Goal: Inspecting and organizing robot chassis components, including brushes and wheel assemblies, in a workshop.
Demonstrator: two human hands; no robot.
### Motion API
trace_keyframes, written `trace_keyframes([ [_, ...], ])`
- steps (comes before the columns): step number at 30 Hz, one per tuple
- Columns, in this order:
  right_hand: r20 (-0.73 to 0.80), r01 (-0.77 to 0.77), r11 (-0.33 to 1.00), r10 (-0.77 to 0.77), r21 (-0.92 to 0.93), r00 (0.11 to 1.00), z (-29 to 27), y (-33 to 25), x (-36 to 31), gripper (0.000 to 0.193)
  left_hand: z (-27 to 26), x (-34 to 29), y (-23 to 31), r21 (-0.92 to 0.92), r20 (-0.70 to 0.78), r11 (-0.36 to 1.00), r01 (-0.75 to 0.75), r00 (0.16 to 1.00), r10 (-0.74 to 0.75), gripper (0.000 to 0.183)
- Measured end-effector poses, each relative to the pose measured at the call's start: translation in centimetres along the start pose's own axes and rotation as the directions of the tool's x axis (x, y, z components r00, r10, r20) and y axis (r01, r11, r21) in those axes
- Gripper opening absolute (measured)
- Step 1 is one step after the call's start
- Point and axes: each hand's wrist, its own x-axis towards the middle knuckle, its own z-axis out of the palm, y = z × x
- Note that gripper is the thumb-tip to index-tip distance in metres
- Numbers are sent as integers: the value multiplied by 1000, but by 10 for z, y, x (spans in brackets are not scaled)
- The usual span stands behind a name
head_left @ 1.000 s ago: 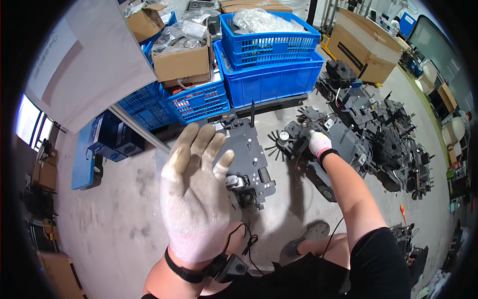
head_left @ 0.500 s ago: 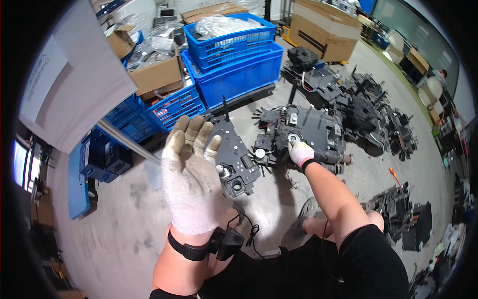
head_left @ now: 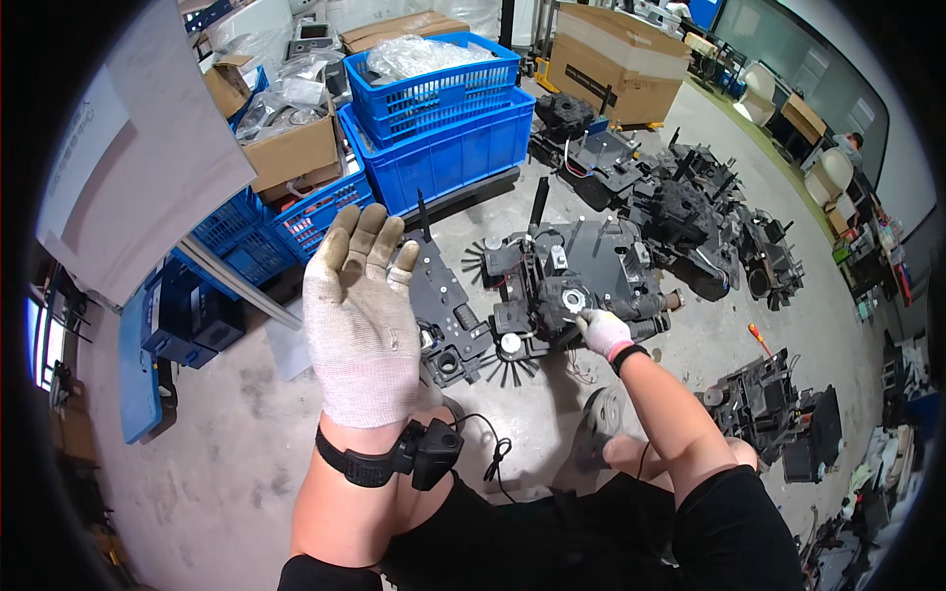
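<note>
The black machine chassis (head_left: 599, 258) lies on the floor (head_left: 246, 483), in front of the right hand (head_left: 605, 333) and a little to its left; its long axis seems to run from left to right. This hand is the nearer one: its fingers touch the near edge, just beside a silver ring (head_left: 574, 299). Whether this grip is clamped there, I cannot tell. The left hand (head_left: 363, 320) is raised, well apart from the chassis, palm showing, its fingers extended, its grip apart and holding nothing.
</note>
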Motion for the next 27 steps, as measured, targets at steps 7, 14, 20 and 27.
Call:
trace_keyframes([
  [7, 311, -275, 961, 258, 11, 915, -27, 40, -27, 37, 5, -7, -6, 6, 40, 1000, -21, 999, 21, 37],
  [14, 143, -256, 960, 271, -114, 952, -7, 94, -72, 41, 15, -5, -18, 19, 59, 1000, -20, 998, 19, 38],
  [20, 39, -294, 955, 295, -21, 955, 1, 147, -95, 43, 13, 8, -30, 109, -46, 992, -58, 997, 64, 35],
  [27, -130, -380, 921, 389, 92, 912, -3, 184, -115, 42, 2, 19, -54, 135, -97, 991, 11, 995, 3, 33],
])
